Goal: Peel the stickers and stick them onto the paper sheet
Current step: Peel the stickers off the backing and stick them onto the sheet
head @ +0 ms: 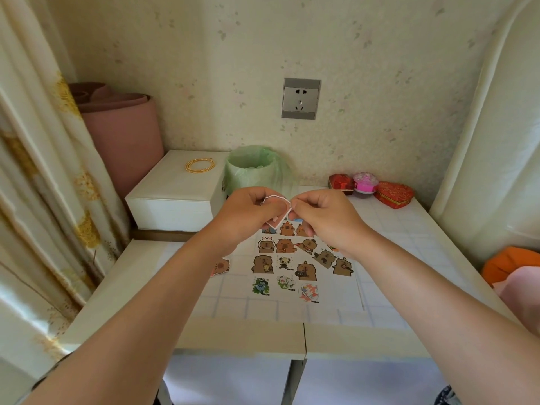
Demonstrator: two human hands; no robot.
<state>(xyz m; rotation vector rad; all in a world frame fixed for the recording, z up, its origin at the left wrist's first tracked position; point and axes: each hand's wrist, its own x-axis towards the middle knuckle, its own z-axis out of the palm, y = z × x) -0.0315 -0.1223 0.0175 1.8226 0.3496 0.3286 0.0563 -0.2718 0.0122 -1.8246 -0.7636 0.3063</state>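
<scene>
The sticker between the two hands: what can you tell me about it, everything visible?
The sticker is a small, thin, paper-like piece with a white edge and a pinkish face; its picture cannot be made out. It is bent into a curve and held in the air over the far end of the paper sheet. The left hand grips its left side; the right hand pinches its right edge.
</scene>
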